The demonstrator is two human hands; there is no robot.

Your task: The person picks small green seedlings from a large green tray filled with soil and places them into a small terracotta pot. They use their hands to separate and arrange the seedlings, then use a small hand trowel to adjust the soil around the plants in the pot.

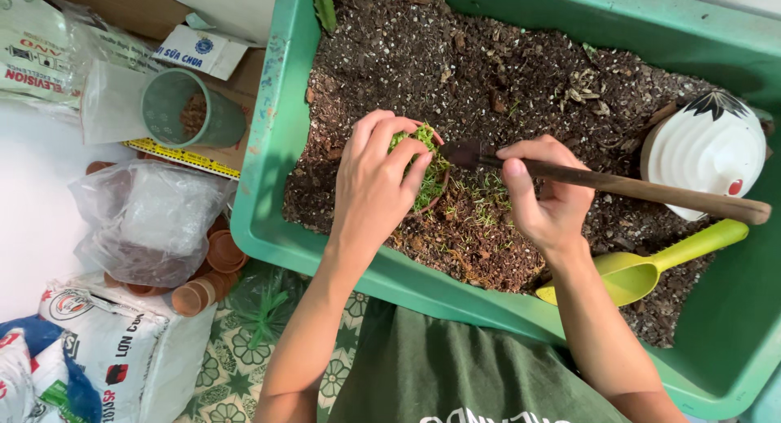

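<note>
Left hand [376, 181] cups small pot [429, 172]; right hand [547, 197] grips trowel [618, 185].

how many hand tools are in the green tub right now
2. A wooden-handled tool held by the right hand over the soil, and a yellow-green scoop lying near the tub's near edge. Others could be buried.

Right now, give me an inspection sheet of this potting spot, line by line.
Surface: green tub filled with dark soil.
Job's things: small pot of green sprouts; wooden-handled tool, its blade at the pot.
Clutter: yellow-green scoop, white ribbed pot, green cup, plastic bags, small clay pots.
Hands: left hand cups the pot; right hand grips the tool.
Cables: nothing seen.
Surroundings: printed sacks, patterned mat.
</note>
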